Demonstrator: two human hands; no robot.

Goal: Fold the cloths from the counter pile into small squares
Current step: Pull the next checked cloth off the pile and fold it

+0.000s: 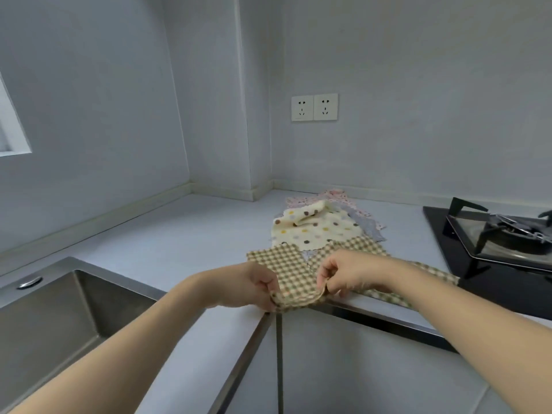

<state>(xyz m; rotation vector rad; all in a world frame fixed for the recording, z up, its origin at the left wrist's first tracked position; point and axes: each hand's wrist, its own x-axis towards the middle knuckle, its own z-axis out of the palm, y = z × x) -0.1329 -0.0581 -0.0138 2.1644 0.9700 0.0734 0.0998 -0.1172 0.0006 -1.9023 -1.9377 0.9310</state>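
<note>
A home kitchen: steel sink, gas hob, wall sockets and a pale counter.

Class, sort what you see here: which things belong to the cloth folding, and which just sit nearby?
Belongs to the job:
checked cloth, pinched by left hand and right hand
dotted cloth
floral cloths

Just nearby:
sink
gas hob
wall sockets

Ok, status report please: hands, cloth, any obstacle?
Left hand and right hand pinch checked cloth at counter edge. Dotted cloth lies behind. Path clear.
</note>
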